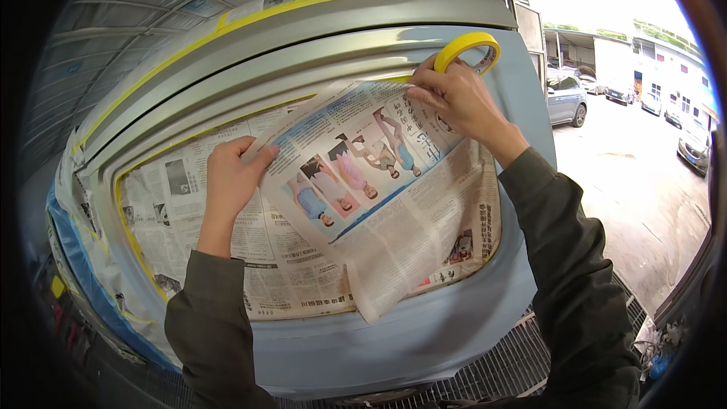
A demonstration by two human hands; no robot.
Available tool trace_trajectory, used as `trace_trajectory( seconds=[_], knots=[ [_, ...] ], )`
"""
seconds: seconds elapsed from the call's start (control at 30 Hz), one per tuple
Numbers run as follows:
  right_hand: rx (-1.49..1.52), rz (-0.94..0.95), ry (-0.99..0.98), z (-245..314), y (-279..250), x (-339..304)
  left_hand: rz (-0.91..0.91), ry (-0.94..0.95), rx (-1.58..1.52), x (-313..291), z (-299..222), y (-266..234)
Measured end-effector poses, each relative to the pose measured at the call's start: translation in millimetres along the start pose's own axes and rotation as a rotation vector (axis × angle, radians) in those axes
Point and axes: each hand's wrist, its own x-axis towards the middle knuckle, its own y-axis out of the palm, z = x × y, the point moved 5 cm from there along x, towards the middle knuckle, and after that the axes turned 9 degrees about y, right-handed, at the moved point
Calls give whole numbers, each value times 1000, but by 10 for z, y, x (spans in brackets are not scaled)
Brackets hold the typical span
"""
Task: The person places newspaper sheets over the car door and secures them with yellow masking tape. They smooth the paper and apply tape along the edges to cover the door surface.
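A loose newspaper sheet point(356, 189) hangs slantwise in front of a vehicle's rear window, over other newspaper point(197, 204) that covers the glass. My left hand point(232, 189) pinches the sheet's left edge between thumb and fingers. At the sheet's upper right corner is my right hand point(460, 98), its fingers closed around the edge of a yellow roll of masking tape point(448, 53) and pressing at the paper. A strip of yellow tape point(390, 80) runs along the sheet's top edge. The exact grip of the right fingertips is partly hidden.
The grey-blue vehicle panel point(318, 356) surrounds the papered window. Yellow tape point(219, 29) and wrapping edge the roof and left side. A metal floor grating point(522, 348) lies below. Beyond the opening at right, a grey car point(566, 98) and other cars stand outside.
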Motion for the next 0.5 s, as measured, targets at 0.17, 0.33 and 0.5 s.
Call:
trace_trajectory(
  seconds=[0.17, 0.33, 0.5],
  knots=[
    [-65, -44, -29, 98, 66, 16, -176, 328, 55, 56, -279, 140],
    [-111, 26, 111, 124, 150, 92, -234, 476, 27, 285, -570, 504],
    [-179, -143, -14, 205, 162, 101, -231, 596, 241, 393, -696, 708]
  ],
)
